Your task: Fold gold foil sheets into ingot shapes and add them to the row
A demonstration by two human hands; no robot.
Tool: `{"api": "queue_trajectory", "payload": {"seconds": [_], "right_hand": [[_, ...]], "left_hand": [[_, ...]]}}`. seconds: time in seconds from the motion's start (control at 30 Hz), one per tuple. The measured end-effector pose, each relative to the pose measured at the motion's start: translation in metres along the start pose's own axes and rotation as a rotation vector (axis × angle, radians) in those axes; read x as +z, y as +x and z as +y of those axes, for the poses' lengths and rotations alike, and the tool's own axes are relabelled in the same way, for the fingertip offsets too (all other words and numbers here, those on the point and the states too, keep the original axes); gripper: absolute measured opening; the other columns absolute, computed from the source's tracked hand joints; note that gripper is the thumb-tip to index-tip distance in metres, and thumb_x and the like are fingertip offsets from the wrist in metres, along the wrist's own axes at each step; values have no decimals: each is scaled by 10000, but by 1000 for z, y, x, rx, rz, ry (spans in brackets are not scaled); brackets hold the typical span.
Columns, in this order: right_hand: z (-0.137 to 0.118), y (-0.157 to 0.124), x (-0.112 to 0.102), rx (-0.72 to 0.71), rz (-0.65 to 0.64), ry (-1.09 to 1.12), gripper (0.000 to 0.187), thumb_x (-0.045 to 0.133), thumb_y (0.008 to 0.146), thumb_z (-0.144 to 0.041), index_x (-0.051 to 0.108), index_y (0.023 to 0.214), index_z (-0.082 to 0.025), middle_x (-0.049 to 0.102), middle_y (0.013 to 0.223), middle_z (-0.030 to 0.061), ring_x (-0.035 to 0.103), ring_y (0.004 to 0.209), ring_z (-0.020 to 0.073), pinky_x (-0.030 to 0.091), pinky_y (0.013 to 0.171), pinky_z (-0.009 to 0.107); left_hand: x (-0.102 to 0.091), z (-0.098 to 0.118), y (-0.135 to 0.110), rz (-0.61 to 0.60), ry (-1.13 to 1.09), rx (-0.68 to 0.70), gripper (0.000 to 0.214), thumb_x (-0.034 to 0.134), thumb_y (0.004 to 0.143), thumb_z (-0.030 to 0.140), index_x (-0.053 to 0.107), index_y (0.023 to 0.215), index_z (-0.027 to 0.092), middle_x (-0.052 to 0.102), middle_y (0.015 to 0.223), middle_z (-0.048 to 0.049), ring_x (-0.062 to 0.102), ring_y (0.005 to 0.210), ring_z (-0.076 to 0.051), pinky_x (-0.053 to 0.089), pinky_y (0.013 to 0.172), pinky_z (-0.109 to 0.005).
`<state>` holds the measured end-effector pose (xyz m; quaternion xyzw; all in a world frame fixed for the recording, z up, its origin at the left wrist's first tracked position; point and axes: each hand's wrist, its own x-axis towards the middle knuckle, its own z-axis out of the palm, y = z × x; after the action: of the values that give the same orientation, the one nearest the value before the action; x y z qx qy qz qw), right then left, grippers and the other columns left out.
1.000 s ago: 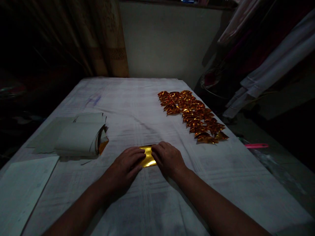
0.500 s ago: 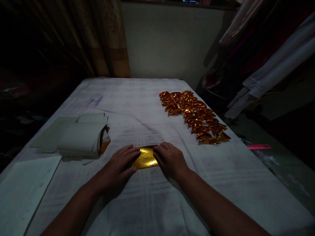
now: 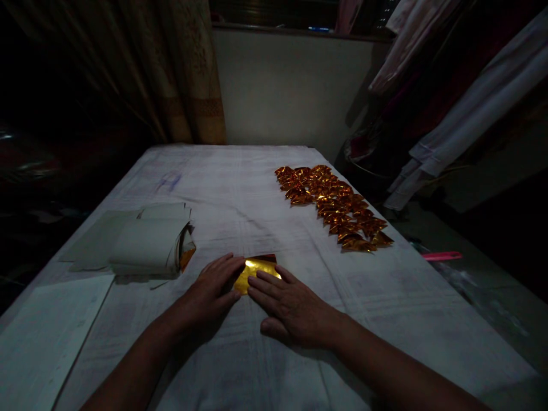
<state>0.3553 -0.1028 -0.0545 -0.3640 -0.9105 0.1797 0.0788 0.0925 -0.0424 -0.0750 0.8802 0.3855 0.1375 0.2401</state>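
Note:
A folded sheet of gold foil paper (image 3: 257,267) lies on the cloth-covered table in front of me, with a dark strip along its far edge. My left hand (image 3: 217,285) holds its left end, the fingers at the far corner and the thumb at the near one. Across the right part of the sheet, my right hand (image 3: 291,308) rests flat and open, fingers stretched and pressing on the foil. Part of the paper is hidden under both hands.
Several folded gold foil pieces (image 3: 334,200) stand in rows at the right edge of the table (image 3: 240,354). On the left lie a bent stack of pale papers (image 3: 143,242) and a white sheet (image 3: 51,331). Clothes (image 3: 462,108) hang at the right; a curtain (image 3: 188,85) hangs behind.
My right hand has gone from pinching the paper's right end to lying flat across it, lower and with fingers spread. My left hand stays at the left end. The view has tilted up slightly.

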Motion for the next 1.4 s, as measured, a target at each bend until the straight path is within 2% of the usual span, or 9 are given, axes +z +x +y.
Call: {"api": "queue_trajectory", "payload": {"seconds": [0.2,0.47,0.57,0.7,0.83,1.1,1.2,1.3,1.4], "right_hand": [[15,-28,-9,97,-76,-17,656,524,1010,-493,302,1581,-259,317,1634,70,229,1533,247,70,1261,540],[26,-50,-11,113,-25,-150,605,518,1019,-413,350,1561,-203,358,1611,109,294,1509,279,162,1238,594],[15,-38,-12,159,72,-192,549,507,1025,-392,421,1522,-174,416,1580,129,335,1492,277,189,1236,588],[-3,2,-7,165,186,-207,559,484,1032,-368,394,1533,-139,381,1596,148,298,1509,268,213,1239,571],[-4,32,4,270,159,-186,563,467,1034,-395,406,1527,-128,380,1595,155,315,1501,292,217,1234,583],[14,10,4,388,93,-180,547,375,1057,-369,357,1556,-146,299,1633,119,250,1525,291,200,1223,615],[15,7,3,397,101,-173,547,368,1055,-354,353,1557,-137,300,1632,119,252,1524,295,194,1221,625],[14,9,5,393,124,-168,546,380,1052,-365,369,1552,-147,319,1626,117,263,1521,295,195,1224,620],[14,9,8,388,149,-173,541,369,1058,-379,377,1548,-149,323,1625,114,267,1519,293,201,1225,615]], "left_hand": [[2,-4,0,-23,0,-4,595,549,940,361,398,1513,299,446,1579,-60,345,1487,-315,335,1197,-553],[3,-6,2,-18,4,-17,612,566,913,358,419,1506,323,454,1576,-43,356,1481,-315,333,1198,-548],[3,-6,3,-8,12,8,606,559,919,360,430,1506,285,470,1563,-70,367,1474,-324,342,1191,-546],[3,-6,4,8,34,18,633,560,923,381,413,1522,238,470,1560,-102,391,1458,-328,352,1188,-527],[4,-5,4,25,57,17,694,556,929,398,342,1565,223,432,1585,-111,405,1450,-327,377,1178,-496],[2,-8,3,-26,74,36,665,515,942,312,321,1572,226,409,1599,-109,362,1475,-331,364,1173,-537],[0,4,2,-65,110,24,571,469,965,265,405,1531,247,400,1606,-97,289,1509,-335,293,1189,-599],[3,32,3,-50,188,43,498,438,986,235,483,1478,298,398,1610,-63,226,1532,-337,163,1199,-675],[11,59,3,-111,234,94,548,500,999,397,411,1528,282,425,1592,-77,260,1523,-325,94,1221,-657]]}}
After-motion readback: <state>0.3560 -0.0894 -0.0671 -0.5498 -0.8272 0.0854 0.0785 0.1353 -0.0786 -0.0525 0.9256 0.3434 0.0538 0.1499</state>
